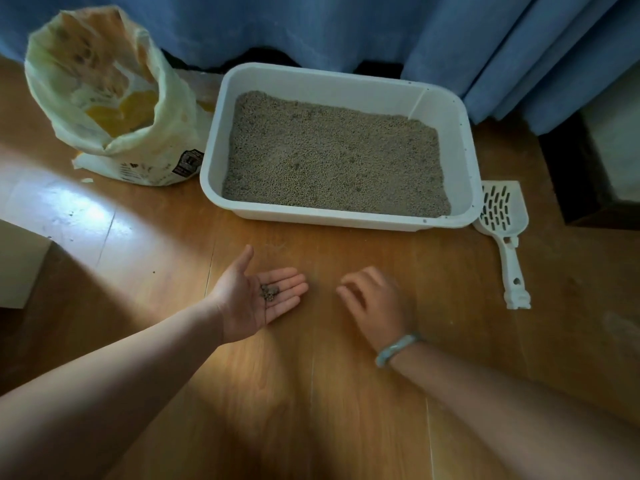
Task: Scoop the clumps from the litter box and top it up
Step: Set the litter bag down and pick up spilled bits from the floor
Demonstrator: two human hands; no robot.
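The left hand [256,299] lay palm up above the floor, fingers straight and relaxed, thumb pointing toward twelve o'clock, and a small heap of dark litter bits [269,292] sat where the palm met the fingers. Just at its three o'clock, apart from it, the right hand [374,299] hung palm down over the boards, fingers loosely bent and a little blurred, with nothing that I could see in it; a pale green bracelet [394,349] circled that wrist. At twelve o'clock from both hands stood the white litter box [311,216] on the wooden floor [311,393], filled with a fairly even bed of grey-beige litter [332,157]. At two o'clock from the right hand the white slotted scoop [502,216] lay flat on the floor, its head touching the box's near right corner, its handle pointing toward six o'clock. At eleven o'clock from the left hand the litter bag [114,98] stood open-mouthed, just beside the box's left wall. Blue curtains [346,26] hung behind it all.
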